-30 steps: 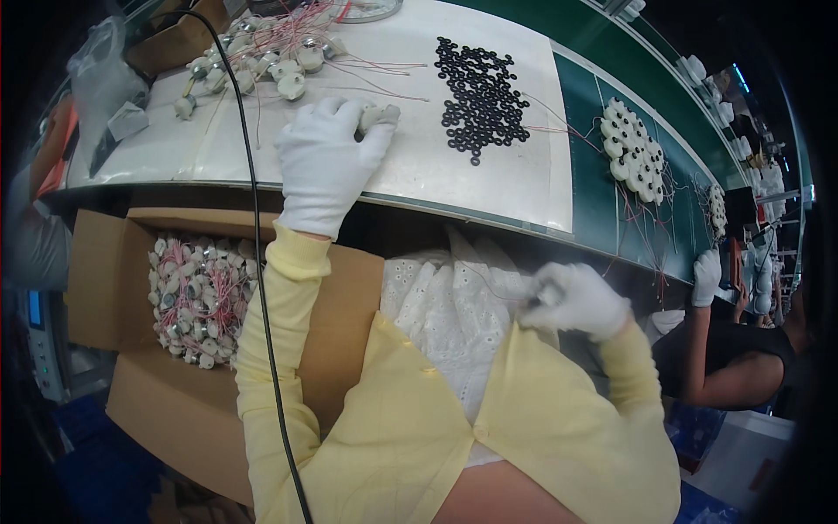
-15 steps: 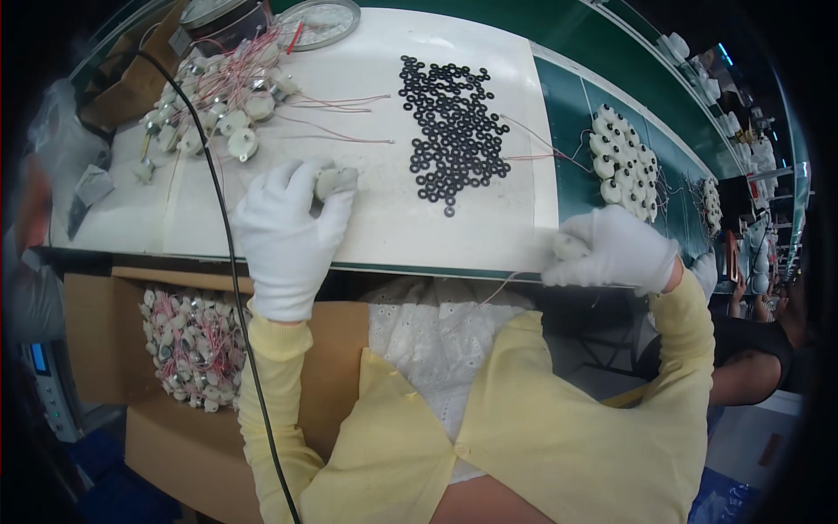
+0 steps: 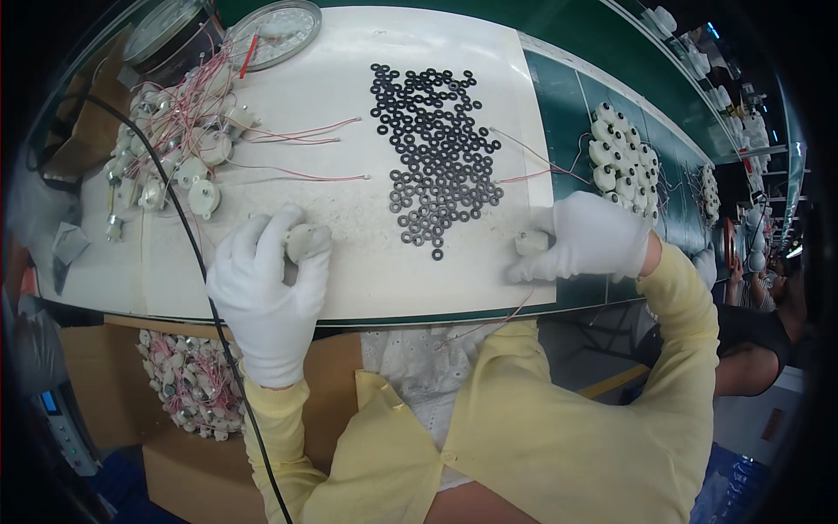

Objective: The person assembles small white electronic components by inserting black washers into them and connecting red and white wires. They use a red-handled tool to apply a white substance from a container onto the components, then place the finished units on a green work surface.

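Note:
Both of my hands wear white gloves. Between thumb and fingertips of my left hand (image 3: 266, 293) is a small round off-white motor (image 3: 301, 242), held just above the table near its front edge. My right hand (image 3: 589, 240) pinches another off-white motor (image 3: 530, 243) at the table's right front; a thin wire hangs below it over the edge. A patch of black rubber rings (image 3: 441, 157) lies flat on the white tabletop (image 3: 349, 284) between and beyond my hands. Past my left hand is a heap of wired motors (image 3: 205, 199), some leads stretching right.
Rows of motors with black rings on top (image 3: 624, 162) stand on the green mat (image 3: 559, 96) at right. A cardboard box (image 3: 188, 472) of wired motors sits below the left edge. A black cable (image 3: 194, 240) crosses before my left arm. A round tin (image 3: 170, 39) stands far left.
My right hand has moved left and turned, bringing its motor over the white tabletop. My left hand keeps its motor. The whole view has shifted, so the table sits lower in it.

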`<state>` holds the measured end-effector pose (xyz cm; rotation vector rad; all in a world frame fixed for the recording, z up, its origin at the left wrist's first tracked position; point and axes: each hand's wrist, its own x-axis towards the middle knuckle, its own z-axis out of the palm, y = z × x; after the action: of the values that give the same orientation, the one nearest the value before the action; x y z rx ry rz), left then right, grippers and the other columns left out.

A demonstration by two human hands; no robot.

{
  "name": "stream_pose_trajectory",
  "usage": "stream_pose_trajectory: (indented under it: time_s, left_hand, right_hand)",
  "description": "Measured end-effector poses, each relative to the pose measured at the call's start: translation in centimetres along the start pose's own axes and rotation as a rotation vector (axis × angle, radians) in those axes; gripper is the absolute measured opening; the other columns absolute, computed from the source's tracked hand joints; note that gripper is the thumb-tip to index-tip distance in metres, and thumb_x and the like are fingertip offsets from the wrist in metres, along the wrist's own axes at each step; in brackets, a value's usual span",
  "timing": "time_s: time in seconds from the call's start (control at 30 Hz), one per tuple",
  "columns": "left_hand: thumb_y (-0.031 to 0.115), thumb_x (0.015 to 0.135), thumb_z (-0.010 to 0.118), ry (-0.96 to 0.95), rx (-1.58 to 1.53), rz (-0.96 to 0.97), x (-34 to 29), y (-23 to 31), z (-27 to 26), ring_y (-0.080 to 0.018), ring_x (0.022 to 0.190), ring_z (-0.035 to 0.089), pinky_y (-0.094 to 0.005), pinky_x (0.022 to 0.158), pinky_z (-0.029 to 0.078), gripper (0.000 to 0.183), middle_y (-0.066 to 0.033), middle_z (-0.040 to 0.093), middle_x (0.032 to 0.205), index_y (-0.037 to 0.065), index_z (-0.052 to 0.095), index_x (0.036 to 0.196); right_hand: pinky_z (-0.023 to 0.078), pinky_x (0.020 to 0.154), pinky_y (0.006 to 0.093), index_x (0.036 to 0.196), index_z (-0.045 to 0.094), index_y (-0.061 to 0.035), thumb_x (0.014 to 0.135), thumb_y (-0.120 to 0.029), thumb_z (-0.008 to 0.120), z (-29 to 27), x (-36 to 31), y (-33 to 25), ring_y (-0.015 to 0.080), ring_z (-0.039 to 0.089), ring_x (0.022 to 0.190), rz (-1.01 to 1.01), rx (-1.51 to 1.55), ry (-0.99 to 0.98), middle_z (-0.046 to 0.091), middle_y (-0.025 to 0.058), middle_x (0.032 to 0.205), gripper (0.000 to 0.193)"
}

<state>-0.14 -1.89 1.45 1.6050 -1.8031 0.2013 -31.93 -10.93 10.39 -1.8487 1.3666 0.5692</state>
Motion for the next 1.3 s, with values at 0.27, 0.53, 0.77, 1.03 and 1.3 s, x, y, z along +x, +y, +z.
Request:
stream_pose_trajectory:
  time_s: [0.27,0.53,0.77,1.03,1.3]
  left_hand:
    - [0.018,0.091,0.077,-0.097,0.009,-0.045,-0.8,-0.1,-0.4,-0.0352,0.097,0.064,-0.0453,0.085,0.050,0.028,-0.0127,0.069,0.108,0.009,0.071,0.117]
    - [0.024,0.086,0.080,0.004,0.016,0.026,-0.3,-0.3,0.3,-0.0326,0.083,0.062,-0.0435,0.073,0.049,0.029,-0.0080,0.066,0.096,0.012,0.071,0.110]
    - [0.023,0.086,0.080,-0.004,-0.004,0.026,-0.3,-0.3,0.2,-0.0325,0.082,0.062,-0.0437,0.072,0.049,0.029,-0.0083,0.066,0.096,0.011,0.071,0.110]
    - [0.019,0.092,0.077,-0.107,0.003,-0.045,-0.9,-0.3,-0.3,-0.0344,0.100,0.064,-0.0448,0.088,0.050,0.031,-0.0128,0.068,0.110,0.009,0.072,0.120]
    - [0.019,0.092,0.077,-0.109,0.004,-0.070,-0.8,0.0,-0.4,-0.0350,0.098,0.064,-0.0448,0.086,0.050,0.030,-0.0128,0.068,0.108,0.009,0.072,0.120]
  right_hand:
    - [0.040,0.042,0.0282,0.084,0.072,-0.0007,0.091,-0.057,0.071,-2.7,0.7,0.4,0.0111,0.052,0.042,0.189,0.175,-0.483,0.065,0.0069,0.065,0.057]
    - [0.035,0.035,0.0249,0.081,0.070,-0.0020,0.095,-0.062,0.067,-4.5,2.2,0.1,0.0089,0.052,0.040,0.320,0.179,-0.363,0.066,0.0074,0.065,0.062]
    - [0.045,0.045,0.0348,0.076,0.072,-0.0027,0.096,-0.064,0.065,-3.7,1.3,2.3,0.0209,0.060,0.045,0.228,0.013,0.053,0.062,0.0100,0.056,0.065]
    - [0.052,0.055,0.0426,0.100,0.072,-0.0073,0.091,-0.055,0.073,2.1,-3.2,1.6,0.0311,0.067,0.057,-0.226,-0.507,0.666,0.066,0.0108,0.064,0.049]
    - [0.058,0.072,0.0341,0.114,0.068,-0.0014,0.098,-0.022,0.072,3.2,-1.0,2.4,0.0236,0.074,0.076,-0.352,0.133,0.573,0.074,0.0124,0.084,0.026]
